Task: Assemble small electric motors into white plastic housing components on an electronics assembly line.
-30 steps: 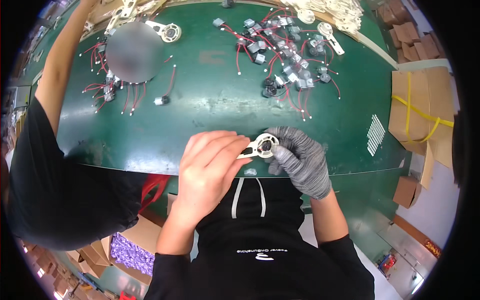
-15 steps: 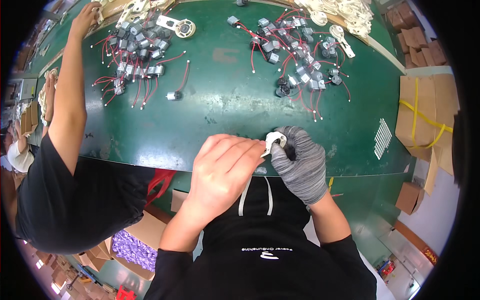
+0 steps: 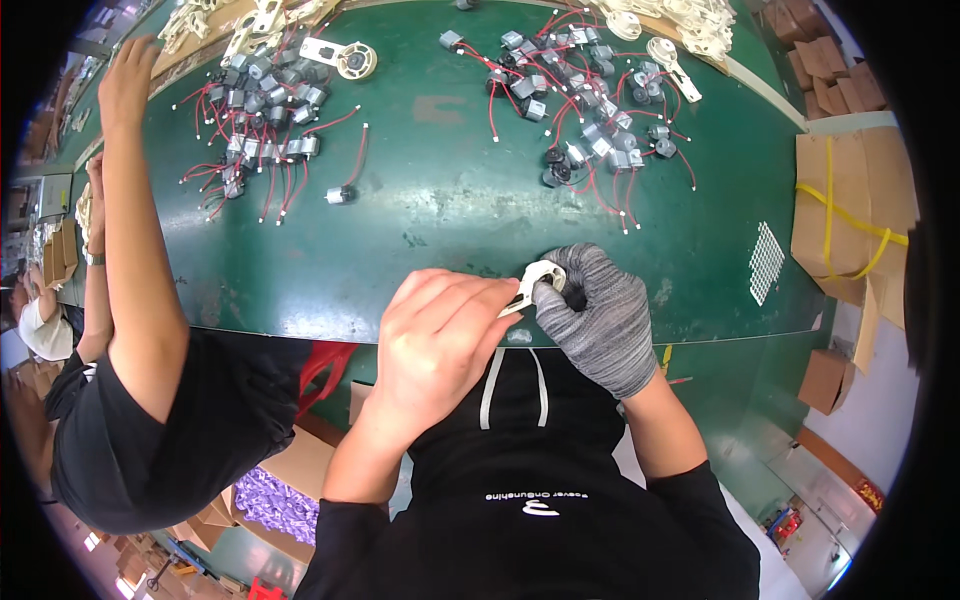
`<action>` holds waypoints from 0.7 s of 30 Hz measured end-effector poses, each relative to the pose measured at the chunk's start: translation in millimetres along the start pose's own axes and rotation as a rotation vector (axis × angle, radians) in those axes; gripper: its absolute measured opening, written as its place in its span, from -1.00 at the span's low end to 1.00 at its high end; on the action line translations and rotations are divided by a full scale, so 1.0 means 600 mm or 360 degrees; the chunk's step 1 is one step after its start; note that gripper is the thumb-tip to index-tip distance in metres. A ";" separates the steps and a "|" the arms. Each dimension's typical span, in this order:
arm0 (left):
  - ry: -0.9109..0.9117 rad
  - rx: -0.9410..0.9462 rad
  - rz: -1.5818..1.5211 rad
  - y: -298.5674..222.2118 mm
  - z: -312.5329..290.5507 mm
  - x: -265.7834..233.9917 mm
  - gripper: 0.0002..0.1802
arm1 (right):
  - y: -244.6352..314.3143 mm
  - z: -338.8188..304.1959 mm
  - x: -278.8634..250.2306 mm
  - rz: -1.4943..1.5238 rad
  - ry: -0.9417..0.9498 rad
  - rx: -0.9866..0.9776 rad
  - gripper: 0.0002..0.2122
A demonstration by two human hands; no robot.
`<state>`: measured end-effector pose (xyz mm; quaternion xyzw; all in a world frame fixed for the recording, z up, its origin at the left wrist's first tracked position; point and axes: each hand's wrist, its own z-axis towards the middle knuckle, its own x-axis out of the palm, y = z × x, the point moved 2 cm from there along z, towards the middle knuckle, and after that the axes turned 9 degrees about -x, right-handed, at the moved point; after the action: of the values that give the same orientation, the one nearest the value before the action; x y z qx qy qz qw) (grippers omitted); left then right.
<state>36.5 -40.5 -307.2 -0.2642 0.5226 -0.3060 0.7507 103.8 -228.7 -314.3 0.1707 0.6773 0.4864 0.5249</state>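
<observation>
Both my hands hold one cream-white plastic motor bracket (image 3: 533, 281) just above the near edge of the green table (image 3: 420, 220). It has a rounded ring-like end and a flat arm. My left hand (image 3: 440, 345), bare, pinches the arm end between thumb and fingers. My right hand (image 3: 600, 320), in a grey knitted glove, grips the rounded end with thumb and curled fingers. Something dark shows inside the ring, partly hidden by the glove. A similar bracket with a round wheel-like end (image 3: 355, 61) lies farther off on the table.
Small silver motors with red wires lie in a left pile (image 3: 265, 95) and a right pile (image 3: 600, 100); a single motor (image 3: 340, 195) lies apart. White plastic parts (image 3: 690, 25) are heaped at the far edge. A co-worker's arm (image 3: 140, 230) reaches in at left. Cardboard boxes (image 3: 855, 200) stand right.
The bracket has turned slightly, and more of its flat arm shows between my hands. The co-worker's hand has moved left and nearer, away from the far white parts. My view has shifted slightly.
</observation>
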 end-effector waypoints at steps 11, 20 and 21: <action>0.0011 -0.0101 0.0019 -0.004 0.001 0.002 -0.62 | -0.011 -0.003 -0.009 0.0146 0.0089 -0.0023 -0.76; 0.0079 -0.0124 0.0013 -0.008 0.003 -0.002 -0.62 | -0.023 -0.007 -0.008 0.0063 0.0057 -0.0220 -0.78; 0.0081 -0.0119 0.0020 -0.009 0.003 -0.003 -0.63 | -0.022 -0.006 -0.011 0.0071 0.0050 -0.0220 -0.78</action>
<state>36.8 -42.7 -301.6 -0.2809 0.5543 -0.2881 0.7286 107.0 -241.3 -322.0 0.1415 0.6462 0.5463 0.5138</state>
